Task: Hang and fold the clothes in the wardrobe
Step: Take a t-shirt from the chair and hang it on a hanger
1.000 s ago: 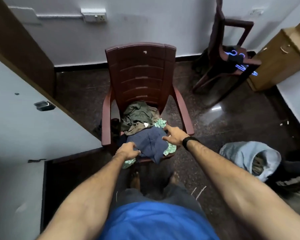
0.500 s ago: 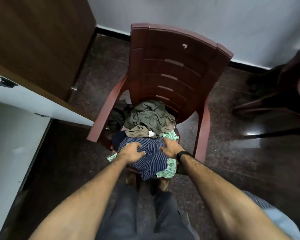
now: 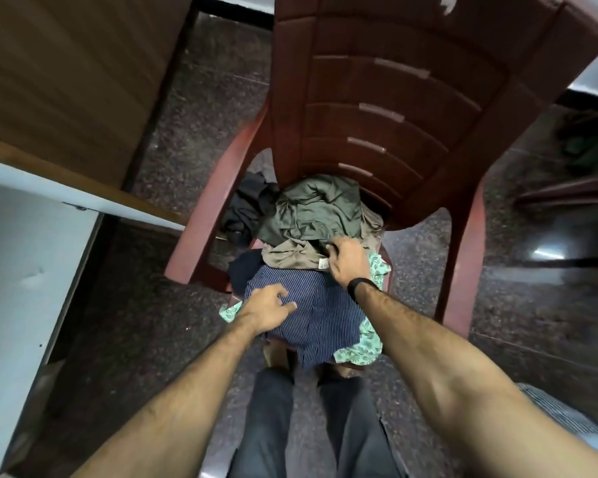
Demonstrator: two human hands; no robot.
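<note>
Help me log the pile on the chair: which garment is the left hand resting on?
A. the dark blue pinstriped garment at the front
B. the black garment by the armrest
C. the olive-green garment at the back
A: the left hand lies on the dark blue pinstriped garment at the seat's front edge.

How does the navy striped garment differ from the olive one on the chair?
The navy striped garment is pinstriped, lies at the seat's front and hangs over its edge; the olive garment is plain, crumpled in a heap against the chair back. Both are unfolded.
</note>
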